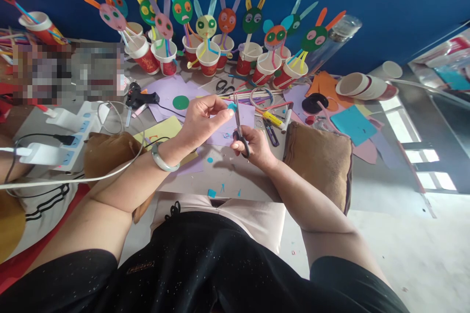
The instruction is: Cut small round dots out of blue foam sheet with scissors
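Observation:
My left hand [206,120] pinches a small piece of blue paper [232,106] between thumb and fingertips. Black-handled scissors [240,133] are in my right hand [259,146], blades pointing up beside the blue paper. Whether the blades touch the paper I cannot tell. Under both hands lies a sheet of purple paper [223,133]. Closer to me on the table are a small blue paper disc [210,160], a blue square scrap [212,193] and thin blue snippets [222,188].
Paper cups [208,58] with rabbit-faced straw figures line the back. At left stand a hot glue gun [141,98] and a power strip [79,132] with trailing cables. A yellow glue stick [273,120], a utility knife [270,132] and a brown cushion [318,161] are on the right.

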`<state>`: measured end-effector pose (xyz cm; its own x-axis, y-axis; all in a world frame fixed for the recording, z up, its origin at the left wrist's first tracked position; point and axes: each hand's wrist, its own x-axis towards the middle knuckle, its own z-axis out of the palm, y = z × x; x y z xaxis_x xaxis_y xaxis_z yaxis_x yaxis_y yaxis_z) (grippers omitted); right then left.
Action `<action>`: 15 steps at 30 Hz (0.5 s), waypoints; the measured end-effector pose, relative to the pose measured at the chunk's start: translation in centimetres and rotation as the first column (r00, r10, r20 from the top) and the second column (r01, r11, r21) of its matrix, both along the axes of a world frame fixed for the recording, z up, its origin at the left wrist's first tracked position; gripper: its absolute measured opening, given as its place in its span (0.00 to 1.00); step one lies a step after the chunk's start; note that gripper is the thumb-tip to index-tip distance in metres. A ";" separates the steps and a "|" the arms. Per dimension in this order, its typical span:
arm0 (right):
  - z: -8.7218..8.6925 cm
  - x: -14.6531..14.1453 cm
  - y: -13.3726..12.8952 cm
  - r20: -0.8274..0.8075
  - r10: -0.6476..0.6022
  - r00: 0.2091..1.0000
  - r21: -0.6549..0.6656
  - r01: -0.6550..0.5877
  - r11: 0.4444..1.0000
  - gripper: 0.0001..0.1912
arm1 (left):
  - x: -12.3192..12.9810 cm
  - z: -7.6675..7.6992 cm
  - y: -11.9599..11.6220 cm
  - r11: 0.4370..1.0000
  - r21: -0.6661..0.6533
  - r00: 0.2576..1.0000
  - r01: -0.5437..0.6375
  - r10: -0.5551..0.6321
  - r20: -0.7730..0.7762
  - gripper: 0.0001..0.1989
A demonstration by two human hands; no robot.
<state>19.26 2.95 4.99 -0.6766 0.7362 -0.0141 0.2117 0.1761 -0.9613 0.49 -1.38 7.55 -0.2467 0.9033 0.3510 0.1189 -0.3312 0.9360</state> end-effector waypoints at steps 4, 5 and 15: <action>0.0 0.1 0.0 0.003 -0.002 1.000 0.003 0.002 1.000 0.42 | 0.0 0.0 0.0 1.000 -0.012 1.000 -0.010 0.010 0.003 0.09; 0.0 0.1 0.0 0.006 -0.002 1.000 0.004 0.002 1.000 0.42 | -0.1 0.1 -0.1 1.000 -0.013 1.000 -0.011 0.011 0.002 0.09; -0.1 0.1 0.1 0.009 0.005 1.000 0.032 -0.005 0.999 0.42 | -0.2 0.1 -0.1 1.000 0.011 1.000 -0.013 0.013 -0.005 0.09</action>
<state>19.36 3.00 4.86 -0.6802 0.7330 0.0032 0.2191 0.2075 -0.9534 0.33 -1.44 7.67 -0.2566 0.8961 0.3622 0.1284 -0.3399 0.9317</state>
